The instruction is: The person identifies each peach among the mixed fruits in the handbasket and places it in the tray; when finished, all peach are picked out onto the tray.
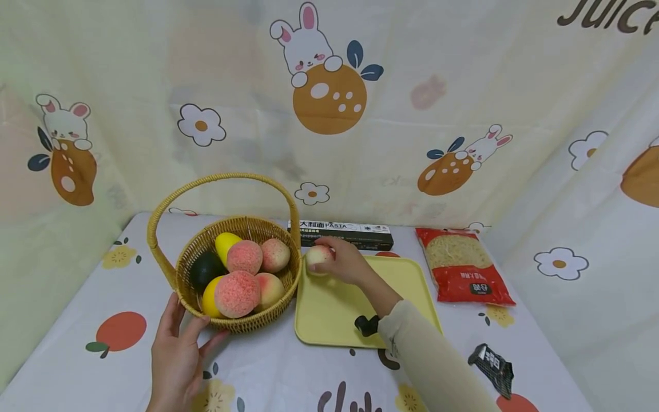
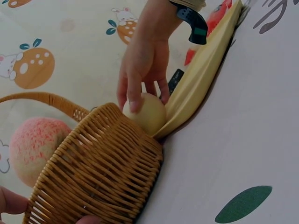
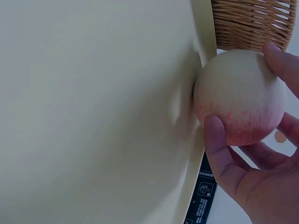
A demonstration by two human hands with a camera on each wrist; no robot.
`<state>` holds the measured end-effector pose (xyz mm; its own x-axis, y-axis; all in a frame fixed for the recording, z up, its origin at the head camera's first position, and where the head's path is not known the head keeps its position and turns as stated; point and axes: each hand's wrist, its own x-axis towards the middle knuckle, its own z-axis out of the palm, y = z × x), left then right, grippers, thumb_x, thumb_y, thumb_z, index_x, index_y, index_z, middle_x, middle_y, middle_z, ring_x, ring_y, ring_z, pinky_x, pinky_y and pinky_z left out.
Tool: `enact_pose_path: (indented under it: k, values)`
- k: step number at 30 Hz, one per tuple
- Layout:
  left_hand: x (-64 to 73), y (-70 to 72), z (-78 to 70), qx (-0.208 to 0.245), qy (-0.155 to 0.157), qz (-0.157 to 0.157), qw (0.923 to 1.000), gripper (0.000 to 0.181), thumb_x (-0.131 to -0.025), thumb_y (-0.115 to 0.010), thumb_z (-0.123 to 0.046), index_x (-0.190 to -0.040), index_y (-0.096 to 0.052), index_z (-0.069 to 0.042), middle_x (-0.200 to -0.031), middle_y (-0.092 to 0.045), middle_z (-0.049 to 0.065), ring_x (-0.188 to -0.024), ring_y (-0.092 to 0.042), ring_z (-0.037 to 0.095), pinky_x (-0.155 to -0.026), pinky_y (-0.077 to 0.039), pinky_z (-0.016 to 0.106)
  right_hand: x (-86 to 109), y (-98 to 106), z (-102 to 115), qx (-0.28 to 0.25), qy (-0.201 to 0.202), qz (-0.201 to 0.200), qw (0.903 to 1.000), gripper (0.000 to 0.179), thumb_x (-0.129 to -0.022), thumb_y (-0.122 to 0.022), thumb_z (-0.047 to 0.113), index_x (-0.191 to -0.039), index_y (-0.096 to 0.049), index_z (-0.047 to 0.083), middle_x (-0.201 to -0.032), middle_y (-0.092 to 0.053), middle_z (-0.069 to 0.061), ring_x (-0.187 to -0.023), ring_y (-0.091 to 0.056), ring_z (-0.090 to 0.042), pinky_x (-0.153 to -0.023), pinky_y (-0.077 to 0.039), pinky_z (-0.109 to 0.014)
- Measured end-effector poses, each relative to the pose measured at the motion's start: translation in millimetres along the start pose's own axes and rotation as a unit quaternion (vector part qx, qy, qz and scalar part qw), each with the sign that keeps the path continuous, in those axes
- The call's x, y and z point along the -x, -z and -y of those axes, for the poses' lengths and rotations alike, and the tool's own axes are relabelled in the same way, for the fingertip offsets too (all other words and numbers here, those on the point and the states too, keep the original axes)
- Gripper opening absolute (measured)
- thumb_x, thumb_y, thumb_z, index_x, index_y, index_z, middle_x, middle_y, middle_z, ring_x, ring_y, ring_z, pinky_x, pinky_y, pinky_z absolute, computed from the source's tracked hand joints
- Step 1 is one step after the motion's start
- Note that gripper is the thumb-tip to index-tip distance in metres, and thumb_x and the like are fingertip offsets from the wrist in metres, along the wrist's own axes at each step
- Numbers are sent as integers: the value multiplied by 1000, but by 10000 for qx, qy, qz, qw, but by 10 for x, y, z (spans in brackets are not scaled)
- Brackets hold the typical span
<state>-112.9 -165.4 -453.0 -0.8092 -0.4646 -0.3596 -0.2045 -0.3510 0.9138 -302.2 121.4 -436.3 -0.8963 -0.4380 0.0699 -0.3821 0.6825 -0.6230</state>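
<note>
My right hand grips a pale peach with a pink blush, its fingers and thumb spread around it. The peach is at the far left corner of the yellow tray, close beside the wicker basket. My left hand touches the basket's near left side with spread fingers, one fingertip at the rim. In the basket lie several pink peaches, yellow fruits that look like lemons, and a dark green fruit. The basket's tall handle stands upright.
A black pasta box lies behind the tray. Right of the tray are a red bag of dry pasta and, nearer, a small black packet. A patterned curtain hangs behind the table.
</note>
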Motion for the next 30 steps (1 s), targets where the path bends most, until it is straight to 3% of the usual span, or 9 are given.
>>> enact_pose_path:
  k: [17,30]
  values:
    - [-5,-5,15,-22,-10,-32,10000,85,-105,-55,-9,-168,-11,-47,-180,-5,-9,-156,-35,33,-90,-64,49,116,83,-48,-174,-64,31,9998,74,-82,-89,27,-148,-60,8,-138,-68,-17,-111,-68,-32,-90,-60,-47]
    - [5,-6,3,21,52,-4,10000,84,-106,-55,-10,-167,-12,-49,-180,-5,-10,-155,-36,31,-93,-63,51,241,162,-154,-204,-260,-21,9995,83,-79,-92,31,-152,-57,13,-151,-61,-11,-132,-61,-36,-109,-54,-55]
